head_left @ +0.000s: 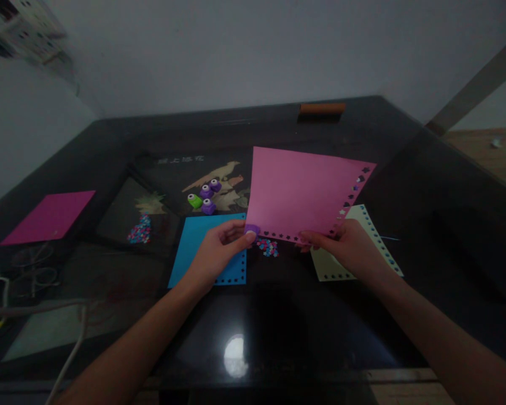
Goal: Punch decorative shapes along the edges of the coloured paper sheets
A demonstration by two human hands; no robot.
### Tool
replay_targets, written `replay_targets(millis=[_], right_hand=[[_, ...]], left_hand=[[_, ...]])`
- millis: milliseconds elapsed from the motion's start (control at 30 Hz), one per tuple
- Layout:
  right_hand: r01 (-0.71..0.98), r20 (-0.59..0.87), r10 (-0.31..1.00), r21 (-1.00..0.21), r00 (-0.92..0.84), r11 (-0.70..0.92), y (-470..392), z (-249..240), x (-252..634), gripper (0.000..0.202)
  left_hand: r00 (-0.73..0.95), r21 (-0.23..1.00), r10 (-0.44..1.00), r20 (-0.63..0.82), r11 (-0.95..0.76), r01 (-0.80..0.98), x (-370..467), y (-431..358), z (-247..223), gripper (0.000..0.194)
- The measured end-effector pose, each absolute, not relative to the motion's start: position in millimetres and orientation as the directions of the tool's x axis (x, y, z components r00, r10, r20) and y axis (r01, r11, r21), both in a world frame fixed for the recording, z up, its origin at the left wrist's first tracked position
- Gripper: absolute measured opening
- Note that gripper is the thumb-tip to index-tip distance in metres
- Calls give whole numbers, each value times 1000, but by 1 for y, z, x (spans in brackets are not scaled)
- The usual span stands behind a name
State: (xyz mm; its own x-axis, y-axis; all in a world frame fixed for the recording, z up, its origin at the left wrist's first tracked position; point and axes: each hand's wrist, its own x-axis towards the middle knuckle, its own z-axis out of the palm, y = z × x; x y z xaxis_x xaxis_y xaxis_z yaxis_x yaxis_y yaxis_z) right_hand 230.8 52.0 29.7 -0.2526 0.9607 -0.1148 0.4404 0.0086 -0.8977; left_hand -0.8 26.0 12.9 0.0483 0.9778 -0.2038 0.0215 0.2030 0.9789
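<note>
A pink sheet of paper (pixel 303 191) is held up over the table, with small heart, star and flower holes along its right and lower edges. My left hand (pixel 223 242) is closed on a small purple craft punch (pixel 252 229), which sits at the sheet's lower left corner. With thumb and fingers, my right hand (pixel 341 242) grips the sheet's lower edge toward its right corner. Beneath it lies a little pile of coloured paper cutouts (pixel 268 247). A blue sheet (pixel 194 242) and a pale yellow sheet (pixel 333 264), both with punched edges, lie under my hands.
Several more punches (pixel 206 191), purple and green, stand behind the blue sheet. Further left are another cutout pile (pixel 140 229) and a magenta sheet (pixel 50 216). A brown cylinder-like object (pixel 322 109) lies at the table's back edge. A white cable (pixel 73 349) crosses the left front.
</note>
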Motion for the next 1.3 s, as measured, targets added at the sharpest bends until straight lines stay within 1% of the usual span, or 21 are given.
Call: replay_targets(millis=[267,600,933,1100,1300], right_hand=[[430,-134,957,-903,-257,-11,52,28,232,18],[433,-116,958,-901,-263,10,53,28,232,18],[433,-109,955,-901,-275,22,53,27,233,17],[422,-124,957,-907,-264,-1,53,27,232,15],[428,-114,956,-904,-270,13,52,28,232,18]], left_hand=[[55,980,978,-199,199,10,-1,26,12,32],[43,981,980,-195,195,11,-1,26,13,36],[52,985,983,-174,174,15,-2,27,11,34],[57,985,983,-172,172,11,-2,27,10,34],[56,986,984,-169,169,-2,-1,27,10,34]])
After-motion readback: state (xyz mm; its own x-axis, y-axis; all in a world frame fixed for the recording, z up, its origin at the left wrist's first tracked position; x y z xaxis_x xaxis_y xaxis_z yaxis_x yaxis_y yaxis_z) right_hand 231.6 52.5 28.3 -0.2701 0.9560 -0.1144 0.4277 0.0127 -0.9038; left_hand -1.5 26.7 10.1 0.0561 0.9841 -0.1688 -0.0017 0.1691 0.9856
